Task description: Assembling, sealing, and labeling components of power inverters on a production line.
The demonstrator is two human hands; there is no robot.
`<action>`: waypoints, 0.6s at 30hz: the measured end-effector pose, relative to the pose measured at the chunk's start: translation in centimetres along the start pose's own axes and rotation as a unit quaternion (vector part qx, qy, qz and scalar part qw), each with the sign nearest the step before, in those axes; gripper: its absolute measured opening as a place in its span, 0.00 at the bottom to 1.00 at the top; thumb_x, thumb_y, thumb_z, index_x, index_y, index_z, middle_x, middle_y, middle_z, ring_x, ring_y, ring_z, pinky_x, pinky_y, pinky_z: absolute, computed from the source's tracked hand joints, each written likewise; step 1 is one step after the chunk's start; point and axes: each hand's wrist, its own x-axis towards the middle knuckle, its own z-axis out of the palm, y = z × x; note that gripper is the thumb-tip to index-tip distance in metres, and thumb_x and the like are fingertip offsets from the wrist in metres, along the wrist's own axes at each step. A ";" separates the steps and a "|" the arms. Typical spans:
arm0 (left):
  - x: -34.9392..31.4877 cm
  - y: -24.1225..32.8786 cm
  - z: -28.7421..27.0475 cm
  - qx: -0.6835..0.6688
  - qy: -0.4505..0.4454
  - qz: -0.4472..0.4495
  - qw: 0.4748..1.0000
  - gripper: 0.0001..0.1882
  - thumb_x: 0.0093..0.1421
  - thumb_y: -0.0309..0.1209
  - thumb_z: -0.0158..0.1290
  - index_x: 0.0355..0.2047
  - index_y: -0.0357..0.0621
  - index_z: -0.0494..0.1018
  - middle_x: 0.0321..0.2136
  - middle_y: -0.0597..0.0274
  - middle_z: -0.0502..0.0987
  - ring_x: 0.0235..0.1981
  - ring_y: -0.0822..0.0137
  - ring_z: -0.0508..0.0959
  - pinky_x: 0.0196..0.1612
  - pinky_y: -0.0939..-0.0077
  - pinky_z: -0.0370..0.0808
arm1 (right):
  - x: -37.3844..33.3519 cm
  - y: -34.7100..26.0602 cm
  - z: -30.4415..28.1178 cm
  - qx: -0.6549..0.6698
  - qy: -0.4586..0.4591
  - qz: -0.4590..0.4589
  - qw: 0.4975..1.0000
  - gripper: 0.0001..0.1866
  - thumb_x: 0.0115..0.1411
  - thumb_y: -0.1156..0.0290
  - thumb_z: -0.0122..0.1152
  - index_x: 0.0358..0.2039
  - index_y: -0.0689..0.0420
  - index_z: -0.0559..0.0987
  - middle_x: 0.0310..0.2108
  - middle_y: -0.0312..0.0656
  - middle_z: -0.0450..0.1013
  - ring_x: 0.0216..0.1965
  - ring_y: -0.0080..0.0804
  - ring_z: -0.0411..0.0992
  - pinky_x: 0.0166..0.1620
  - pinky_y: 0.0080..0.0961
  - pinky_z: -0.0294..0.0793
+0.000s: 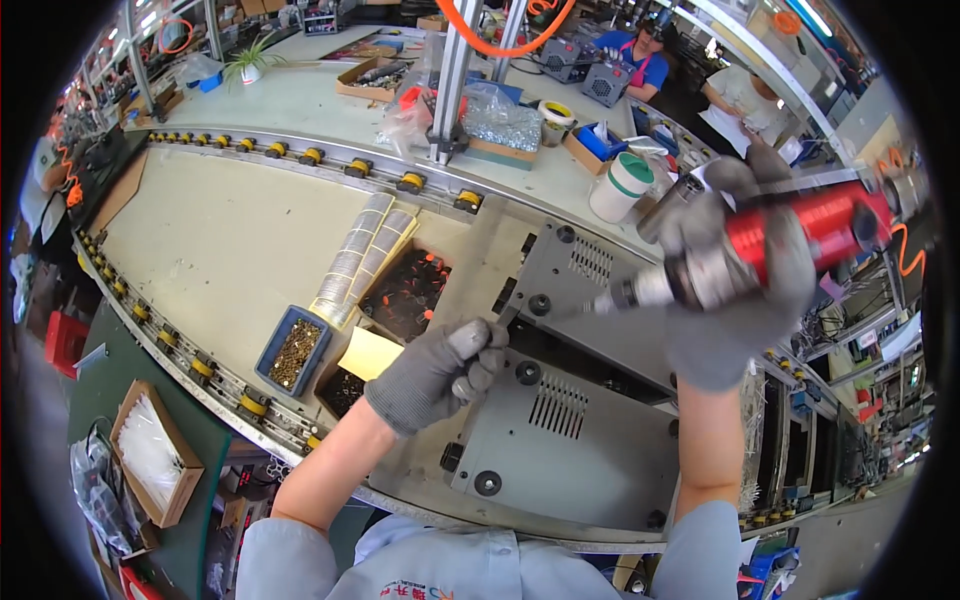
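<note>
My right hand, in a grey glove and smeared by motion, grips a red power screwdriver. Its silver nose and bit point left, over the far grey metal panel. My left hand, gloved too, has its fingers pinched together beside the gap between that panel and the near grey panel. Whatever the pinch holds is too small or hidden to name. Both panels have slotted vents and round black feet near their corners.
Left of my hand stand a blue tray of small brass-coloured screws and an open box of black and orange parts. Printed label sheets lie alongside. Roller rails edge the bench. Across it, two people work near a white tub.
</note>
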 end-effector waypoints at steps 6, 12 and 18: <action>-3.0 -2.0 3.0 0.155 -0.057 0.017 0.986 0.21 0.59 0.50 0.50 0.34 0.43 0.69 0.22 0.70 0.70 0.16 0.83 0.64 0.17 0.91 0.60 | -4.7 -4.4 1.6 0.067 -0.069 0.004 0.995 0.27 0.56 0.61 0.52 0.53 0.62 0.63 0.43 0.49 0.69 0.22 0.23 0.65 0.27 0.26 0.67; -5.1 -3.6 4.6 0.203 -0.017 -0.020 0.979 0.21 0.58 0.50 0.51 0.33 0.44 0.67 0.20 0.71 0.68 0.14 0.84 0.62 0.17 0.90 0.59 | -7.2 -6.6 2.3 0.159 -0.036 0.037 0.986 0.28 0.55 0.61 0.51 0.54 0.62 0.63 0.42 0.48 0.70 0.22 0.23 0.67 0.27 0.26 0.69; -5.8 -4.4 5.0 0.132 -0.027 -0.003 0.991 0.20 0.61 0.46 0.48 0.40 0.39 0.69 0.24 0.70 0.69 0.17 0.84 0.62 0.18 0.93 0.61 | -7.9 -7.1 3.0 0.116 -0.030 -0.004 0.993 0.28 0.54 0.60 0.51 0.53 0.61 0.64 0.40 0.48 0.70 0.21 0.24 0.67 0.27 0.27 0.70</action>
